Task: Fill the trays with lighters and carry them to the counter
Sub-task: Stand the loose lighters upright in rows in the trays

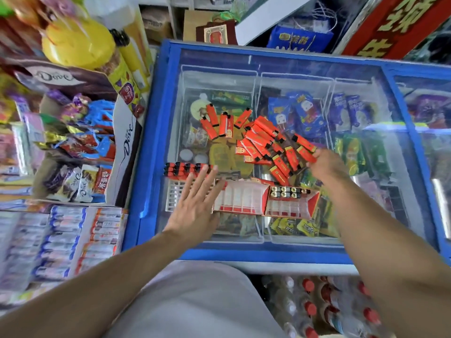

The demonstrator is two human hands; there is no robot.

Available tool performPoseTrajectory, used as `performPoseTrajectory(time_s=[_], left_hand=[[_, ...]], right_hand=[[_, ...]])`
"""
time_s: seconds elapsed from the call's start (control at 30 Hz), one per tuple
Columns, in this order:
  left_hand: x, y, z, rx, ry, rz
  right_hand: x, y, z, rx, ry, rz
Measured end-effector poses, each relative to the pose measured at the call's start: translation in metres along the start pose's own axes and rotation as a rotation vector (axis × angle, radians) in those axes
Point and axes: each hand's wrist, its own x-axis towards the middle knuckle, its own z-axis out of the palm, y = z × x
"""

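Observation:
Several loose red lighters point(258, 139) lie scattered on the glass lid of a blue chest freezer point(280, 250). A row of lighters point(183, 169) stands packed in a white slotted tray point(172, 196) at the lid's left. Two red-edged clear trays sit side by side near the front: the left one point(240, 198) holds none, the right one point(290, 203) holds a short row of lighters along its far edge. My left hand point(197, 203) hovers flat with fingers spread over the white tray and the left red tray. My right hand point(324, 162) reaches into the lighter pile, fingers curling onto one lighter point(306, 152).
Shelves of chocolate and candy packs point(73, 132) crowd the left side. Boxed goods point(61, 242) lie at the lower left. Capped bottles point(317, 303) stand below the freezer's front edge. Ice cream packs show through the glass.

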Motion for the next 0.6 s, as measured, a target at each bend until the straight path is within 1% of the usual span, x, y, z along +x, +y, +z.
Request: performPoseTrajectory(time_s=[0.03, 0.1, 0.17, 0.2, 0.27, 0.37, 0.43, 0.5, 0.53, 0.6], left_hand=[[-0.005, -0.008, 0.000, -0.018, 0.004, -0.016], [-0.014, -0.021, 0.003, -0.038, -0.012, -0.033], [-0.023, -0.026, 0.008, -0.059, -0.046, -0.031], [-0.026, -0.027, 0.011, -0.071, -0.063, -0.020], [-0.030, -0.025, 0.018, -0.073, -0.095, 0.004], [-0.028, -0.019, 0.024, -0.057, -0.097, 0.036], [-0.022, -0.017, 0.024, -0.031, -0.076, 0.060], [-0.017, -0.016, 0.019, 0.028, -0.082, 0.071], [-0.014, -0.016, 0.016, 0.066, -0.093, 0.076], [-0.010, -0.014, 0.008, 0.138, -0.164, 0.072]], right_hand=[[-0.003, 0.002, -0.004, 0.017, 0.021, 0.018], [-0.015, 0.000, -0.017, 0.084, 0.140, -0.002], [-0.045, -0.010, -0.035, 0.249, 0.241, -0.100], [-0.065, -0.018, -0.042, 0.357, 0.248, -0.155], [-0.108, -0.035, -0.052, 0.486, 0.206, -0.298], [-0.156, -0.057, -0.049, 0.484, 0.070, -0.513], [-0.172, -0.068, -0.038, 0.498, -0.032, -0.533], [-0.178, -0.078, -0.025, 0.476, -0.114, -0.483], [-0.178, -0.082, -0.017, 0.444, -0.131, -0.467], [-0.176, -0.091, -0.004, 0.347, -0.109, -0.493]])
